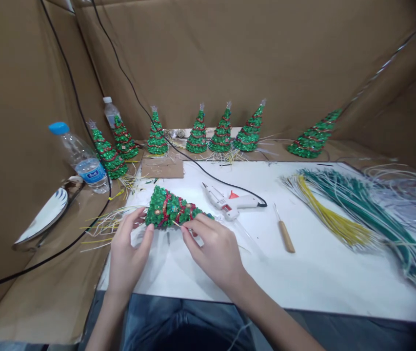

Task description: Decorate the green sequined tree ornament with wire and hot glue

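Observation:
A small green Christmas tree [173,207] with red garland and small ornaments lies on its side just above the white board, its tip to the right. Its wide base is held by my left hand [130,248], thumb on the near side and fingers behind. Pale and yellow wires [101,226] trail out of the base to the left. Close against the tree's near side, my right hand [213,243] pinches a thin pale strand [176,224]. That hand covers part of the tip. A white hot glue gun [229,204] lies just behind.
A wooden-handled awl [285,236] and bundles of yellow wires [325,219] and green wires [368,214] lie to the right. Several finished-looking trees [220,131] stand at the back. Water bottles [92,170] stand left. A black cable [138,105] hangs across the view.

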Tool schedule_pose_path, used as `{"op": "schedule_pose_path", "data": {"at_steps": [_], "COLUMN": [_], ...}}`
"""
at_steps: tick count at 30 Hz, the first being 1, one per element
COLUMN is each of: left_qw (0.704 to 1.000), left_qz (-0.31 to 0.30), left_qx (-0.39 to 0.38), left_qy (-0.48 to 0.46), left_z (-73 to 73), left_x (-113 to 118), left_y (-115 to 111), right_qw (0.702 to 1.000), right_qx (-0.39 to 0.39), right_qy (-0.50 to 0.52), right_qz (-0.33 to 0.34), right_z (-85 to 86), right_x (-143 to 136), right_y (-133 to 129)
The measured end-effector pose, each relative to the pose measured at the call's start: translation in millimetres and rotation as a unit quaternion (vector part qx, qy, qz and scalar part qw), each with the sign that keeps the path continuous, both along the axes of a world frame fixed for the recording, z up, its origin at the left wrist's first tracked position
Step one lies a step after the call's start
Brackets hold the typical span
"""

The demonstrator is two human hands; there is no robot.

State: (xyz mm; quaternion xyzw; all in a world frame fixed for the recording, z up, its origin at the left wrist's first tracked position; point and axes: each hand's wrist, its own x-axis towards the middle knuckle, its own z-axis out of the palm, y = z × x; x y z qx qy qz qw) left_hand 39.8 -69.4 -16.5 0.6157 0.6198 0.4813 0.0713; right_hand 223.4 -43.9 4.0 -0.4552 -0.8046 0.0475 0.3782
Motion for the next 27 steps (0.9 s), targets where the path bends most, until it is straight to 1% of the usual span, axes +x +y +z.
{"op": "schedule_pose_path", "data": {"at_steps": [4,10,15,23,27], "left_qw": [0.999,0.997,0.997,0.997,0.998], "left_qz": [-0.007,-0.031,-0.043,-0.052,-0.056], "left_qx": [-0.027,-0.041,-0.041,-0.042,-0.031], "left_qy": [-0.024,-0.053,-0.051,-0.035,-0.027], "left_z": [-1.7,4.7,4.8,7.1,10.5], "left_x": [0,0,0,0,1], "left_y": [3,8,11,10,10], "right_qw": [1.0,0.998,0.995,0.992,0.99], "right_qx": [0.016,0.033,0.048,0.064,0.072], "right_qy": [-0.012,-0.051,-0.08,-0.108,-0.12], "right_qz": [-0.008,-0.021,-0.018,-0.025,-0.027], "right_z": [-0.7,0.9,3.2,0.9,6.6], "right_x": [-5,-7,-7,-8,-9], "right_y": [2,3,-1,0,3]}}
